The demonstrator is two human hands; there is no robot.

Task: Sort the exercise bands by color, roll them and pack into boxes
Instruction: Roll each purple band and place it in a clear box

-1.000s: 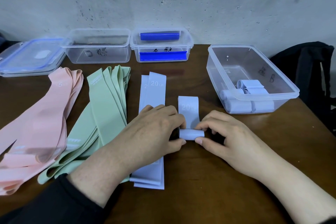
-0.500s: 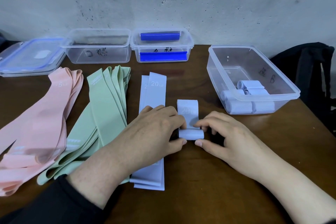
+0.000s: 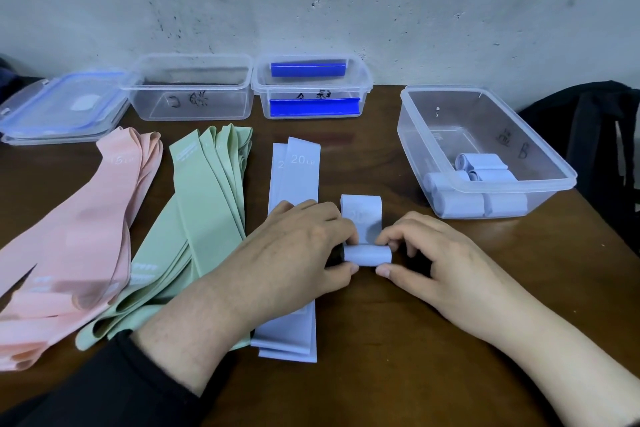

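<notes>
Two hands meet at the middle of the brown bench (image 3: 433, 374), both pinching one lavender band (image 3: 367, 255) that is partly rolled. The left hand (image 3: 298, 253) has its grip closed on the roll's nine o'clock end, thumb beneath and fingers curled over; the right hand (image 3: 436, 256) grips the three o'clock end the same way. The unrolled tail of that band lies flat toward twelve o'clock.

At nine o'clock from the roll, partly under the left hand, lies a flat stack of lavender bands (image 3: 298, 170), the top one marked "20". Further toward nine o'clock sit a fanned pile of green bands (image 3: 207, 204) and, beyond it, a pile of pink bands (image 3: 86, 236).

At two o'clock stands a clear box (image 3: 540, 135) holding several rolled lavender bands (image 3: 485, 203) at its near end. At twelve o'clock, against the wall, are a box with blue clips (image 3: 311, 87) and an open clear box (image 3: 190, 90); at ten o'clock lie stacked lids (image 3: 62, 107). A dark bag (image 3: 602, 128) rests at three o'clock.
</notes>
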